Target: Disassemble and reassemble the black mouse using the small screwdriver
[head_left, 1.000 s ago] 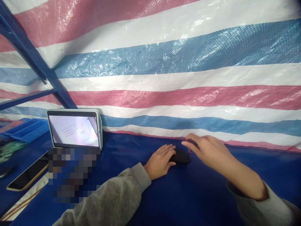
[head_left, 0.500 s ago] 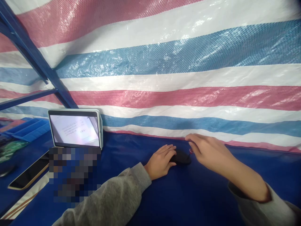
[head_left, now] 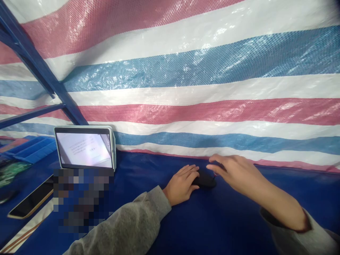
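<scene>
A black rounded object that looks like a computer mouse [head_left: 206, 179] lies on the blue tabletop. My left hand [head_left: 182, 182] grips its left end, fingers over the far side and thumb along the near side. At its right end, my right hand [head_left: 221, 168] is bent over a thin screwdriver [head_left: 214, 174], of which only a short dark shaft and a bit of pinkish red show. The shaft's lower end meets the mouse. My right thumb and index fingertips are a little apart; the other fingers and most of the screwdriver are hidden.
Left of my hands, a tablet [head_left: 85, 148] in a pale case stands showing a page. Nearby are a phone [head_left: 33, 198], a blue compartment tray [head_left: 33, 150] and a blurred-out patch. Behind the blue tabletop [head_left: 207, 223] hangs a striped sheet [head_left: 186, 109]; a blue metal frame [head_left: 50, 78] rises at left.
My right thumb and index finger have parted slightly, with the thumb shifting left. My left hand keeps its hold on the mouse. The whole view has shifted down slightly.
</scene>
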`<action>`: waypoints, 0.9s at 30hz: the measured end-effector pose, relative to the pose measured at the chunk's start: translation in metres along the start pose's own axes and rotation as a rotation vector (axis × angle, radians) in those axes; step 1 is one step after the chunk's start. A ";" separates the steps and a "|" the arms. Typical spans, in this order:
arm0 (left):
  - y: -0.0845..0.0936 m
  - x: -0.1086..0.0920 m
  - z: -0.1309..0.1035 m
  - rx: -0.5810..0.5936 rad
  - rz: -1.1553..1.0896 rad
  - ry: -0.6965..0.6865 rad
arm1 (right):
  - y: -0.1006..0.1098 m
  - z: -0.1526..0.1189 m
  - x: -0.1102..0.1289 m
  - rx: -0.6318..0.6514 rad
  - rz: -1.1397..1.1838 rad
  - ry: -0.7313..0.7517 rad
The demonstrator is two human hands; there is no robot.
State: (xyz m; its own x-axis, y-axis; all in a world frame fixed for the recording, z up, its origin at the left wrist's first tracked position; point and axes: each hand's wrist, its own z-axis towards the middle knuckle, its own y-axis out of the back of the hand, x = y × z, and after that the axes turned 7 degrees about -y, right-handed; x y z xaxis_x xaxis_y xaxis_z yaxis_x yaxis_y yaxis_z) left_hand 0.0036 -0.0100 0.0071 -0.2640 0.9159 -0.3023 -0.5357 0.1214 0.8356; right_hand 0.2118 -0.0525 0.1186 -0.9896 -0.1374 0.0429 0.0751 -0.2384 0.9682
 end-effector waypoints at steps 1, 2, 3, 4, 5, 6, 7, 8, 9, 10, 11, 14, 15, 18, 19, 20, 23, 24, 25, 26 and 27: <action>0.000 0.000 0.000 -0.002 0.001 0.000 | 0.000 0.000 0.000 0.000 -0.009 -0.009; 0.000 0.000 0.000 -0.004 0.003 0.000 | 0.000 0.001 0.000 0.004 -0.021 -0.021; 0.000 0.000 0.000 -0.006 0.004 0.000 | 0.001 0.001 0.001 0.009 -0.034 -0.033; 0.000 0.000 0.000 -0.008 0.004 0.000 | 0.001 0.001 0.002 0.016 -0.046 -0.043; 0.000 0.000 0.000 -0.008 0.003 0.000 | 0.001 0.001 0.002 0.024 -0.054 -0.051; 0.000 0.000 0.000 -0.009 0.003 0.001 | 0.001 0.001 0.003 0.032 -0.056 -0.054; 0.000 0.000 0.000 -0.010 0.002 0.001 | 0.002 0.001 0.004 0.040 -0.054 -0.058; -0.001 0.000 0.000 -0.011 0.002 0.001 | 0.002 0.001 0.004 0.047 -0.050 -0.062; -0.001 0.000 0.000 -0.012 0.002 0.001 | 0.002 0.001 0.005 0.053 -0.045 -0.068; -0.001 0.000 0.000 -0.013 0.002 0.000 | 0.003 0.001 0.005 0.059 -0.039 -0.075; -0.001 0.000 0.000 -0.013 0.002 0.000 | 0.003 0.001 0.005 0.062 -0.032 -0.082; 0.000 -0.001 0.000 -0.006 0.001 0.000 | 0.004 0.000 0.006 0.063 -0.006 -0.088; 0.000 -0.001 0.001 -0.003 0.001 0.002 | 0.004 0.000 0.006 0.063 0.004 -0.086; 0.001 -0.001 0.001 0.005 0.006 0.009 | 0.003 -0.002 0.005 0.073 0.040 -0.078; 0.001 -0.001 0.001 0.005 0.007 0.011 | 0.003 -0.002 0.005 0.076 0.053 -0.073; 0.001 -0.001 0.001 0.005 0.008 0.012 | 0.002 -0.002 0.005 0.077 0.063 -0.065; 0.001 -0.001 0.001 0.006 0.010 0.014 | 0.002 -0.002 0.006 0.058 0.073 -0.033; 0.001 -0.001 0.001 0.007 0.010 0.014 | 0.002 -0.002 0.005 0.050 0.072 -0.024; 0.001 -0.001 0.001 0.007 0.010 0.013 | 0.002 -0.002 0.005 0.042 0.070 -0.015; 0.001 -0.001 0.001 0.007 0.010 0.012 | 0.003 -0.002 0.005 0.032 0.066 -0.009; 0.001 -0.001 0.001 0.007 0.009 0.010 | 0.003 -0.001 0.004 0.022 0.061 -0.004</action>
State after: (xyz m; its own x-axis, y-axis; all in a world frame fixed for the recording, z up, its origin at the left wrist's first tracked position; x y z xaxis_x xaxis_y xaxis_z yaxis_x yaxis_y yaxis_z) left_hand 0.0042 -0.0104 0.0086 -0.2770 0.9131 -0.2991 -0.5277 0.1156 0.8415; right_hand 0.2079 -0.0551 0.1210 -0.9837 -0.1471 0.1033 0.1330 -0.2087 0.9689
